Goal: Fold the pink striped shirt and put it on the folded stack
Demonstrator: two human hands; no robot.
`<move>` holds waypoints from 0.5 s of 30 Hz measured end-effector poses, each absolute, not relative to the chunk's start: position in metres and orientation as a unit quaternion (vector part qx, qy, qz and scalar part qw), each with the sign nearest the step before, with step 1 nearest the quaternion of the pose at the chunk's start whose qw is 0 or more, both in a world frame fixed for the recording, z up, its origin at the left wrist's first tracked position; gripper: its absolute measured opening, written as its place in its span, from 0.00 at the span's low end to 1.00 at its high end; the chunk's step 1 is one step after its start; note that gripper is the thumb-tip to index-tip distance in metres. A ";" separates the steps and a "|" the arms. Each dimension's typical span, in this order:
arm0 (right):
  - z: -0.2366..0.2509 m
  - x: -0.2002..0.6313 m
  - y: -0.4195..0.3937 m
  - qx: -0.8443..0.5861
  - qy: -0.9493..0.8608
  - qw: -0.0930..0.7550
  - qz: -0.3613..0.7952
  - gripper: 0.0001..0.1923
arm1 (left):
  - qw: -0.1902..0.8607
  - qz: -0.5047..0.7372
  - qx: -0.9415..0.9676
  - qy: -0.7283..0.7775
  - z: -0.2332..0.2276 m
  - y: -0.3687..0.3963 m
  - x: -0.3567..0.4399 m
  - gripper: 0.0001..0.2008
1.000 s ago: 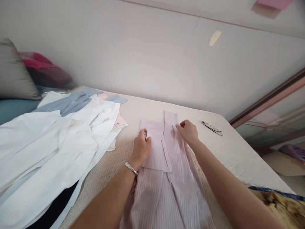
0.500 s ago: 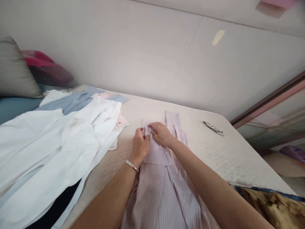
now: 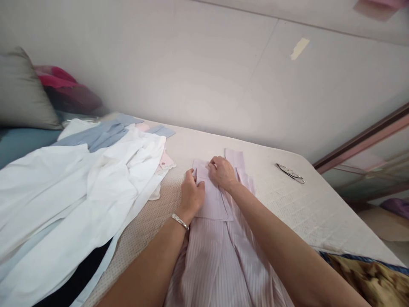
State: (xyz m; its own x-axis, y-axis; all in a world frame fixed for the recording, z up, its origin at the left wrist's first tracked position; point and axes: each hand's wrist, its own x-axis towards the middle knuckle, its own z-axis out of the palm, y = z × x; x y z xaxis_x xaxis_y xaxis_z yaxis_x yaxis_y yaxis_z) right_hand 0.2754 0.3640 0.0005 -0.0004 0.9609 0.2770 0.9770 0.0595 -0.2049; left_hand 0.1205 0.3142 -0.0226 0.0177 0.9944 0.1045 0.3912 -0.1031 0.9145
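Both hands flat on the pink striped shirt (image 3: 220, 251) spread on the bed (image 3: 306, 209). Left hand (image 3: 192, 197) presses the folded part, fingers loose, gripping nothing. Right hand (image 3: 223, 172) rests alongside; fingertips hidden, grip unclear. Shirt's lower end cut off by frame.

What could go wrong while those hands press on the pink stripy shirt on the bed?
The folded cuff under the left hand and right hand might spring open once the hands lift, since only they pin it. The white shirts piled close beside it could slide over and get mixed in. The glasses lying loose on the bed could get bumped or squashed by an arm.
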 end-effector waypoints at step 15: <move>0.010 0.413 0.425 -0.870 -0.349 0.310 0.156 0.13 | 0.157 0.169 0.944 0.235 -0.015 0.273 0.134 0.22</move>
